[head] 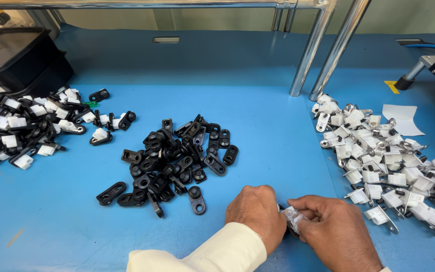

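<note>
A small white clip part (293, 219), wrapped in what looks like clear film, sits pinched between two hands low at the front edge of the blue tabletop (258, 100). From left to right: a pile of joined black-and-white pieces (21, 126) lies by a black bin (16, 58); a heap of black plastic brackets (174, 158) fills the centre; the left hand (256, 214), in a cream sleeve (212, 252), curls its grip closed against the part, though its fingertips are hidden; the right hand (333, 229) presses thumb and fingers together on the same part, with a dark bit just showing between the hands. Further right spreads a pile of white clips with metal tabs (383, 161), a white paper slip (401, 118) beyond it, behind two chrome frame tubes (323, 50). The part appears light, rigid and small; its film looks slick, so a fingertip pinch on its flat sides, not the thin metal tab, seems the surest hold.
</note>
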`<state>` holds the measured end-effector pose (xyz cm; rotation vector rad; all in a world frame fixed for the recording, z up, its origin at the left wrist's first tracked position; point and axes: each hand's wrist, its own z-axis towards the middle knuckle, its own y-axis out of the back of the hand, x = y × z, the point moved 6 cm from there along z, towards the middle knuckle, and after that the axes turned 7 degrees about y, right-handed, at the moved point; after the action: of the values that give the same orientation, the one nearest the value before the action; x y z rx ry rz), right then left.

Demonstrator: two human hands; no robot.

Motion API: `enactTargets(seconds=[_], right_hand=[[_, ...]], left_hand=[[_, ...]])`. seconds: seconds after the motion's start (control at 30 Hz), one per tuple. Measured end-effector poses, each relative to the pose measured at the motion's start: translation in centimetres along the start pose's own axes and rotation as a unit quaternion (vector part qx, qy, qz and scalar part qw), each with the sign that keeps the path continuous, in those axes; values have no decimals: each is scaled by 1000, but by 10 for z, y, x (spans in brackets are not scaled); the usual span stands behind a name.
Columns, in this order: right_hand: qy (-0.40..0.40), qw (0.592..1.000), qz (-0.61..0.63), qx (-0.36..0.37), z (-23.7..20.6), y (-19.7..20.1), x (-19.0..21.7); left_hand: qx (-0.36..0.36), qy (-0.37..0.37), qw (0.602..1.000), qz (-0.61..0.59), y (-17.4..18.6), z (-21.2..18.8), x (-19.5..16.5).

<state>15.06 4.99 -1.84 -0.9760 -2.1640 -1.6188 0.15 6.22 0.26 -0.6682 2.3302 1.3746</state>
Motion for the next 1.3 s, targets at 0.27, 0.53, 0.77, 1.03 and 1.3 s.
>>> enactTargets(seconds=[0.27,0.53,0.77,1.03,1.3], right_hand=[[24,996,77,-23,6,-5,-5],[-59,948,313,-13,14,-16,-31],[-83,939,335,3,12,-14,-28],[-100,914,392,5,17,-22,-33],[-86,897,429,-60,10,-31,-36]], left_hand=[[20,-31,998,45,-8,-6,1],[54,2,997,-55,-7,-11,4],[134,49,956,-254,-19,-2,16],[67,40,965,-250,-23,2,26],[52,35,973,-222,-18,-7,26]])
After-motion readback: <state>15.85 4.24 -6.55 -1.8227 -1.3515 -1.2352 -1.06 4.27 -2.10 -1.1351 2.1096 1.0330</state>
